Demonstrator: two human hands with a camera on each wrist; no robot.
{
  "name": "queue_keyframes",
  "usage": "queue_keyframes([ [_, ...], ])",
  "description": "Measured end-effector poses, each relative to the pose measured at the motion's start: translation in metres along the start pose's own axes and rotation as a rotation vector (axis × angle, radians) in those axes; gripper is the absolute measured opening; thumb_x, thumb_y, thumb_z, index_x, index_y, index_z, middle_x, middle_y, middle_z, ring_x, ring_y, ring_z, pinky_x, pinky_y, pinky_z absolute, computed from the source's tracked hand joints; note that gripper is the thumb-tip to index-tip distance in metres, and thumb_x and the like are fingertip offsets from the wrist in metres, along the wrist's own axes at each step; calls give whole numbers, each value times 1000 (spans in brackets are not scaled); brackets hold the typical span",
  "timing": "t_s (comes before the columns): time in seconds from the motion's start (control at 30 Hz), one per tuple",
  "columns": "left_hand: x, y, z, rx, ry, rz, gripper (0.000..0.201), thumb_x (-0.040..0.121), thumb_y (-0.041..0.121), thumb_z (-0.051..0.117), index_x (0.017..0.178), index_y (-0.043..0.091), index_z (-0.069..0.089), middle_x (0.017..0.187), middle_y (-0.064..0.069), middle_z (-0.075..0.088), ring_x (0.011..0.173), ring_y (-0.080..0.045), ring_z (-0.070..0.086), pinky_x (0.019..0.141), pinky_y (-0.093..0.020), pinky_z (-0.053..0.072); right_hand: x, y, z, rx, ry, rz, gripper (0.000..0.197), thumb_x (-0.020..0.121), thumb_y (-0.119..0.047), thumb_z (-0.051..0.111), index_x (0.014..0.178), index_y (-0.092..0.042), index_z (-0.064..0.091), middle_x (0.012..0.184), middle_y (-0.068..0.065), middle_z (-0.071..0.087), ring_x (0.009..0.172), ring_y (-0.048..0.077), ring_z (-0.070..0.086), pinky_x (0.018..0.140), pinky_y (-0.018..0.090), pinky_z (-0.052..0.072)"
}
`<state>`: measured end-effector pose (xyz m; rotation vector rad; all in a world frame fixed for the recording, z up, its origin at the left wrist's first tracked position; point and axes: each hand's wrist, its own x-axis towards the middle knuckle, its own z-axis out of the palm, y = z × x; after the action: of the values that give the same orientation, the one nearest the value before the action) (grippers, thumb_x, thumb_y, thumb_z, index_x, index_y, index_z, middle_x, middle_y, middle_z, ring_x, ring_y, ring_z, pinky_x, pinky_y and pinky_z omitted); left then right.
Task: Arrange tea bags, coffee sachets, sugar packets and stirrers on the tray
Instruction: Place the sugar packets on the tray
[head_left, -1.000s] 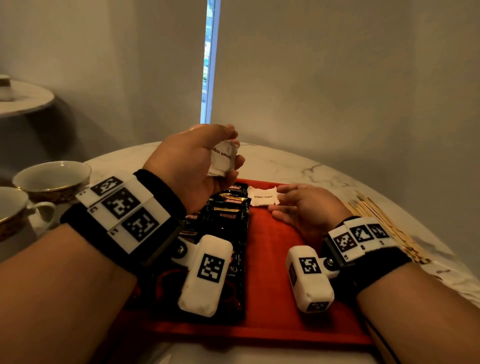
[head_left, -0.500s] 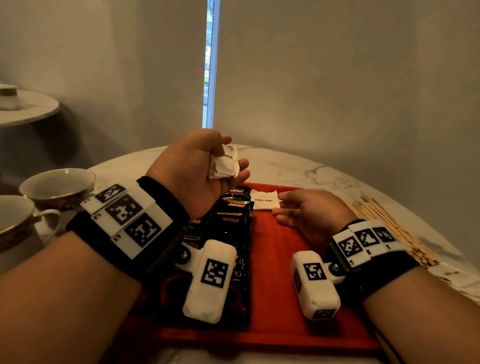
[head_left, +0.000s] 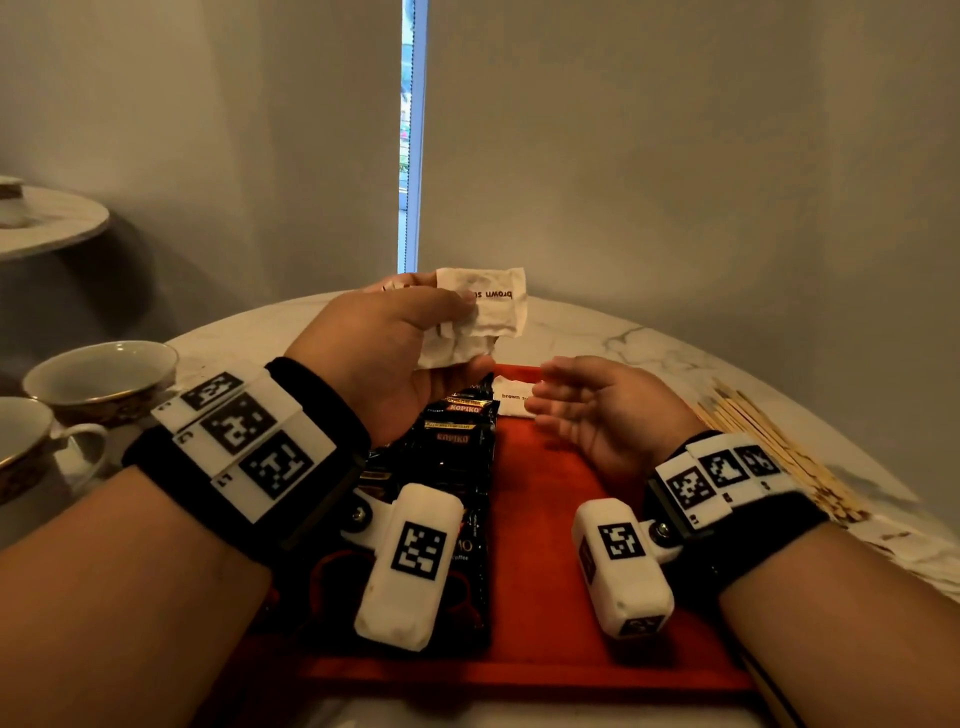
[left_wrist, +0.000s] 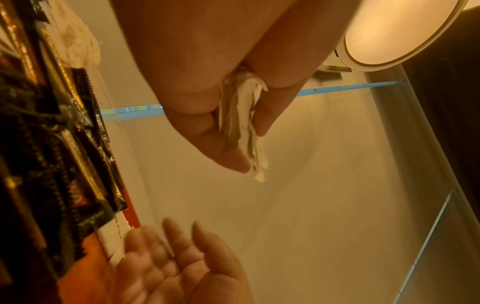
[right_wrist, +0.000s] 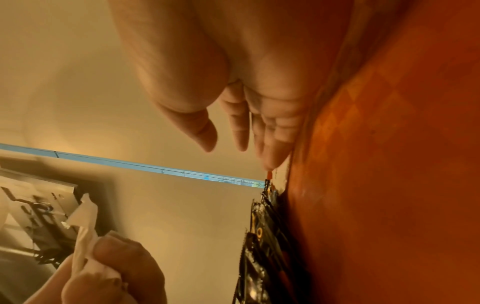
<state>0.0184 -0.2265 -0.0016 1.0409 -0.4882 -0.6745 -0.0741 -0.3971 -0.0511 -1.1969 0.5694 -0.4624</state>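
My left hand (head_left: 415, 343) is raised over the far left part of the red tray (head_left: 540, 519) and pinches a small stack of white brown-sugar packets (head_left: 483, 317) between thumb and fingers; the left wrist view shows the packets (left_wrist: 244, 123) edge-on. One sugar packet (head_left: 511, 397) lies flat at the tray's far edge. My right hand (head_left: 561, 400) hovers just right of it with straight fingers, holding nothing. Black coffee sachets (head_left: 457, 447) lie in an overlapping row down the tray's left side. Wooden stirrers (head_left: 769, 452) lie on the table right of the tray.
Two gold-rimmed teacups (head_left: 104, 374) stand on the marble table (head_left: 597, 332) to the left of the tray. A second round table (head_left: 52, 218) stands at the far left. Grey walls close in behind the table.
My left hand has risen and fanned the sugar packets upward. My right hand has let go of the packet on the tray and lifted with straightened fingers.
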Motion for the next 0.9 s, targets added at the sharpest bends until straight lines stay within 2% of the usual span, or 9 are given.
queue_keyframes([
  [0.07,-1,0,1,19,-4,2,11,92,2,60,101,9,61,93,-13,71,63,-19,68,51,-27,55,-8,-10,3,29,-24,-60,20,96,-26,55,96,-7,61,81,10,62,69,19,64,60,27,50],
  [0.2,-1,-1,2,40,-20,19,12,92,4,62,100,13,61,88,-9,73,63,-18,67,49,-25,53,-37,-35,8,-9,-176,-183,37,79,-44,61,93,-11,63,75,3,59,60,11,51,57,25,33],
  [0.33,-2,-3,5,55,-62,43,18,92,5,62,110,9,60,92,-11,71,65,-18,65,49,-25,52,-56,-42,17,-97,-293,-213,26,76,-29,74,93,-13,62,75,2,56,57,9,46,54,24,31],
  [0.4,-3,-4,6,50,-74,36,11,92,5,62,102,10,60,88,-11,70,62,-17,64,50,-26,53,-58,-39,22,-137,-298,-212,32,73,-18,76,100,-9,63,75,2,56,59,10,46,54,24,33],
  [0.5,-4,-6,7,46,-85,27,10,92,3,62,98,11,60,83,-10,70,62,-18,65,52,-27,54,-60,-35,28,-157,-267,-223,37,69,-15,69,105,-6,62,74,4,51,58,12,43,49,23,30],
  [0.6,-5,-7,8,48,-95,28,15,92,4,62,105,8,59,93,-14,70,67,-21,66,54,-30,55,-60,-34,27,-138,-234,-231,20,82,-6,65,101,-5,63,72,4,54,59,14,45,48,24,30],
  [0.67,-5,-6,7,47,-97,20,17,92,4,61,109,7,59,101,-19,69,71,-23,67,55,-30,56,-59,-34,27,-119,-203,-231,17,89,-4,60,106,-3,62,72,4,58,59,14,50,49,24,33],
  [0.8,-5,-2,5,47,-97,-6,11,95,3,56,102,10,60,104,-20,70,72,-25,71,59,-33,59,-58,-33,26,-47,-137,-243,11,92,-8,59,101,-5,64,77,6,64,66,17,60,53,25,40],
  [0.9,-5,0,4,62,-62,-18,25,95,-4,46,102,13,63,109,-18,67,79,-29,72,61,-38,61,-54,-34,24,63,-100,-246,11,94,-10,54,96,-7,64,87,9,66,77,20,66,60,27,48],
])
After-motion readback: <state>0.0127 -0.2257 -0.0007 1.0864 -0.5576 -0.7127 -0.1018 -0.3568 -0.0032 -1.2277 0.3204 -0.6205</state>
